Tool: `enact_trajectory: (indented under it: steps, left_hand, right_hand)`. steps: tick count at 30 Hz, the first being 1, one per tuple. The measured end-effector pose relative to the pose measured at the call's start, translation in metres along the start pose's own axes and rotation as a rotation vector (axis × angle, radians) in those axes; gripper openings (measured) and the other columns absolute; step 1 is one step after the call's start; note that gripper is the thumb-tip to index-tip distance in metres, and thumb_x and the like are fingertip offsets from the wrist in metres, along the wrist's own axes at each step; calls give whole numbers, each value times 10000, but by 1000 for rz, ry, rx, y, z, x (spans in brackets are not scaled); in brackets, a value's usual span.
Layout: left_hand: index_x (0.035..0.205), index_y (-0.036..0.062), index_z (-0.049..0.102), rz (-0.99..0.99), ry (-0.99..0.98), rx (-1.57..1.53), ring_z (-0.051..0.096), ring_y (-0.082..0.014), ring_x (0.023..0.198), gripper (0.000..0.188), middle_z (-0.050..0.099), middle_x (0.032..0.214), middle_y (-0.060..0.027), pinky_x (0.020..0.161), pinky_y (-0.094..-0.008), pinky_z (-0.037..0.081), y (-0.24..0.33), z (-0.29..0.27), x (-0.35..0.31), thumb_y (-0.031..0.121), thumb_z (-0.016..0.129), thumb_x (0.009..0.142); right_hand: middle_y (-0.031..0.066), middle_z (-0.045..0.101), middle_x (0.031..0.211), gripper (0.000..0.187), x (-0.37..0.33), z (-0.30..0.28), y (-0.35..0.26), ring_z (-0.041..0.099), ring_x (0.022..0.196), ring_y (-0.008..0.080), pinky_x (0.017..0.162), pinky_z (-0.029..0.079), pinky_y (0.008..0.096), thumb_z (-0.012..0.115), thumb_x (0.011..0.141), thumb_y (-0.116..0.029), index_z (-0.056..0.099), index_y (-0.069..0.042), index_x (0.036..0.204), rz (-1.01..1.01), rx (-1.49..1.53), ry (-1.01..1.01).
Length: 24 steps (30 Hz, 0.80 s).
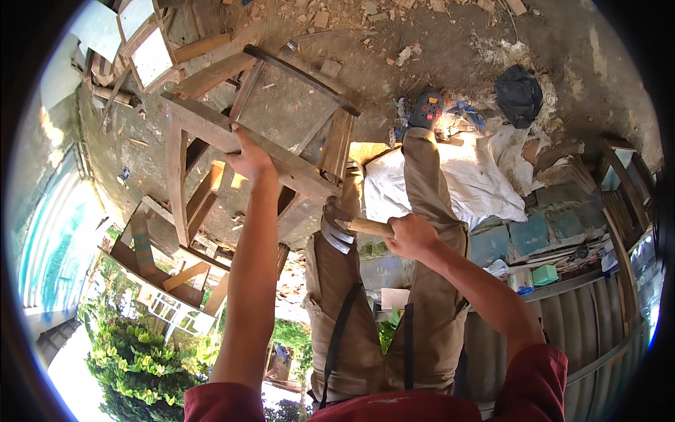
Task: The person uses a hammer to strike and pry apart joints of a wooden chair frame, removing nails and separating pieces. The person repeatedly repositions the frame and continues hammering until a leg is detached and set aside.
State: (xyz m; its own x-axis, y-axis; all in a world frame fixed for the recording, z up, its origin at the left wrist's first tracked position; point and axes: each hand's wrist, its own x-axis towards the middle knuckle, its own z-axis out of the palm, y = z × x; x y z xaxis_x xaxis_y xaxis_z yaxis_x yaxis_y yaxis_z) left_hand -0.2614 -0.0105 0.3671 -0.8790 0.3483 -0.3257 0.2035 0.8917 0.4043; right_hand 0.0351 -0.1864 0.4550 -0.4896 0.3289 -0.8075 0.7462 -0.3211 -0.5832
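A wooden chair frame (292,166) lies tilted in front of me, its rails and legs bare. My left hand (249,156) grips its near top rail around the middle, with a finger laid over the edge. In my right hand (411,235) is the wooden handle of a claw hammer (337,228). The hammer's head is at the rail's right end, close to my knee, with the claw pointing back toward me. Whether the head touches the wood I cannot tell.
A white sack (478,186) lies beside my right leg, with a black bag (519,96) beyond it. Wood scraps (330,68) litter the dirt floor. More wooden frames (158,257) stand at the left. Low blue-green blocks (531,235) and a green box (544,275) are at the right.
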Motion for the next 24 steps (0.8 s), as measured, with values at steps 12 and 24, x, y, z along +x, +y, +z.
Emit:
enact_trajectory:
  steps: [12, 24]
  left_hand:
    - [1463, -67, 415, -186, -107, -167, 493, -377, 1304, 1103, 455, 1486, -219, 1091, -451, 414, -18, -11, -50, 844, 443, 842]
    - [1409, -93, 477, -154, 28, -6, 522, -387, 1281, 1060, 502, 1437, -248, 1050, -447, 450, -11, -7, -58, 823, 386, 882]
  right_hand:
    - [20, 487, 541, 254, 21, -11, 76, 462, 415, 113, 393, 369, 320, 633, 840, -175, 534, -54, 640, 721, 1546, 305]
    - [33, 506, 515, 288, 21, -29, 84, 506, 422, 129, 406, 382, 317, 634, 845, -183, 533, -38, 617, 626, 1266, 224]
